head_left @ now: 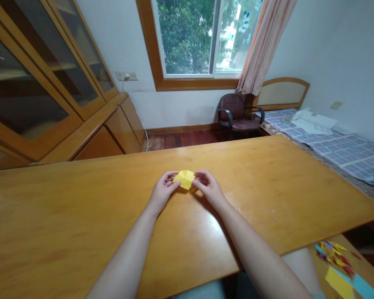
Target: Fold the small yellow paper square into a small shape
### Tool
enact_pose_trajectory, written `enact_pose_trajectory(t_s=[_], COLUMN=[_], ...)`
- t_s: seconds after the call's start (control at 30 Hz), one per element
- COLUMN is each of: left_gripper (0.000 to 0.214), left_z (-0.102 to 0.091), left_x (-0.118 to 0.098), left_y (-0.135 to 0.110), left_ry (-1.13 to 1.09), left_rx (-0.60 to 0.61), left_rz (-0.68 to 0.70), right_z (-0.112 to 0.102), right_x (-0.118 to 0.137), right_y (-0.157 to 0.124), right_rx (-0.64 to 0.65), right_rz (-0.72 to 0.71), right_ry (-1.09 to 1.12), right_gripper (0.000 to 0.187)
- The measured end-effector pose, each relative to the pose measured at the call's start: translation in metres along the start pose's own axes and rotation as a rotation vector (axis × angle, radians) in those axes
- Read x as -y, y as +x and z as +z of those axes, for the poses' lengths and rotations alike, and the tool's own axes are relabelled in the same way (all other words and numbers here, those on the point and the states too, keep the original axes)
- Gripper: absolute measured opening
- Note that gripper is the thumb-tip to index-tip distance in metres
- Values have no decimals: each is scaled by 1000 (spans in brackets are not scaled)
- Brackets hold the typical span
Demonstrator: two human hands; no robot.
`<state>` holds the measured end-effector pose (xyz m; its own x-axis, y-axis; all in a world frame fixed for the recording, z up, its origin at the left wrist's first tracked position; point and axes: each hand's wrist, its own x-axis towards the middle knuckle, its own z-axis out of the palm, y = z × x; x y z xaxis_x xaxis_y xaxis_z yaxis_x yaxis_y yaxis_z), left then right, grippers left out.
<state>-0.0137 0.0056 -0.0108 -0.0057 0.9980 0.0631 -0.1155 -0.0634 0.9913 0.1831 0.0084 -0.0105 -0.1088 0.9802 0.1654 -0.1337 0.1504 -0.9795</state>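
Note:
Between my two hands is a small piece of folded yellow paper (185, 178), with crease lines meeting near its middle. My left hand (163, 189) pinches its left side, thumb on the near face and fingers behind. On the opposite side, my right hand (209, 187) grips the right corner in the same way. The paper is held just over the wooden table (90, 216), and a shadow falls beneath it. Parts of the fingers behind the paper are hidden.
At lower right, a lower wooden surface carries a pile of small coloured pieces (336, 255), a yellow sheet (339, 283) and a light blue sheet (366, 286). Beyond the table stand an office chair (233, 109), a bed (339, 145) and a glass-fronted cabinet (109, 124).

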Motion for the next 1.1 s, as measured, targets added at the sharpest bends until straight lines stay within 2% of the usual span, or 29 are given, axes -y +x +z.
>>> enact_pose_trajectory(t_s=[0.1, 0.2, 0.53, 0.8, 1.0, 1.1], left_gripper=[48, 49, 42, 36, 32, 24], left_z=[1, 1, 3, 6, 3, 2], left_x=[-1, -2, -6, -3, -2, -3], left_y=[0, 0, -3, 0, 0, 0], left_ry=[1, -2, 67, 158, 258, 350], left_rx=[16, 39, 74, 45, 19, 18], left_rz=[-12, -41, -109, -31, 20, 99], right_z=[0, -1, -2, -2, -3, -3], right_x=[-1, -1, 3, 7, 11, 10], right_y=[-1, -1, -2, -3, -3, -3], right_rx=[48, 73, 51, 68, 33, 35], right_rz=[27, -17, -128, -184, -205, -188], right_ry=[-75, -178, -428, -471, -488, -505], right_gripper=[34, 31, 20, 12, 10, 12])
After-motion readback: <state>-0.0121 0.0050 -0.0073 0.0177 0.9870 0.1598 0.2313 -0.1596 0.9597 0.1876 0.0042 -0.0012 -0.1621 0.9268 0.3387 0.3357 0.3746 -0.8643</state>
